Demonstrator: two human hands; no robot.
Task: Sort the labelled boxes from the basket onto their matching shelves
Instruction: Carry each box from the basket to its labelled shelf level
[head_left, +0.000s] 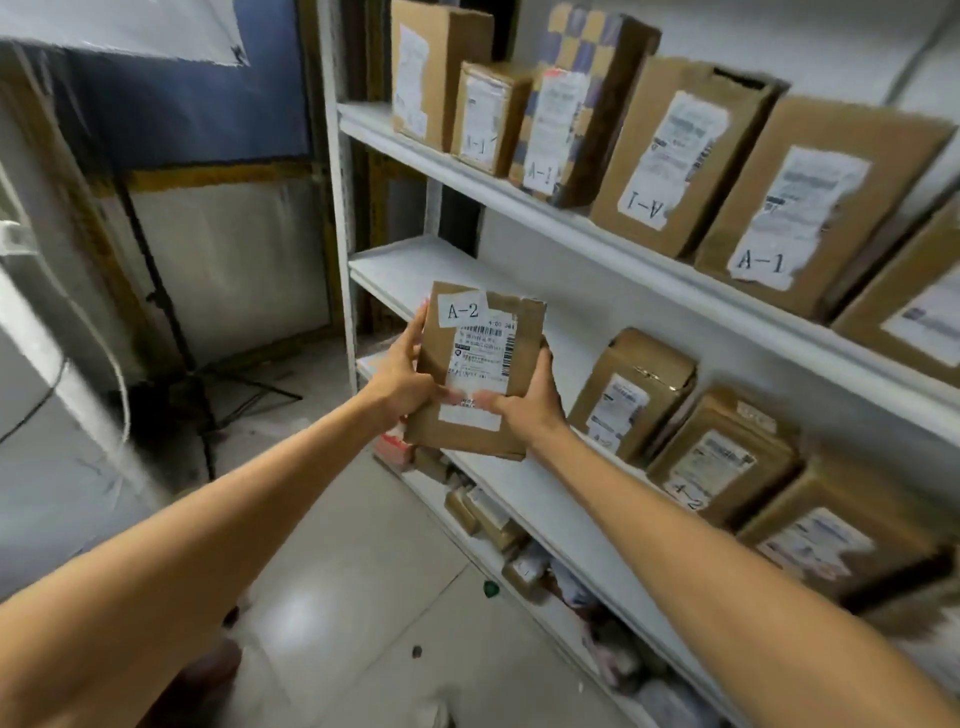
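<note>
We can't read the blurred lowest-shelf parcels (498, 525). Our left hand (402, 382) and right hand (530, 402) both grip the A-2 box (483, 358) by its sides, arms outstretched.

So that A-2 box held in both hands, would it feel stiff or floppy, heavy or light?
Probably stiff: the A-2 box shows flat faces and straight edges where the left hand and right hand hold its sides. Likely light for its size, since it's held out on stretched arms.
</note>
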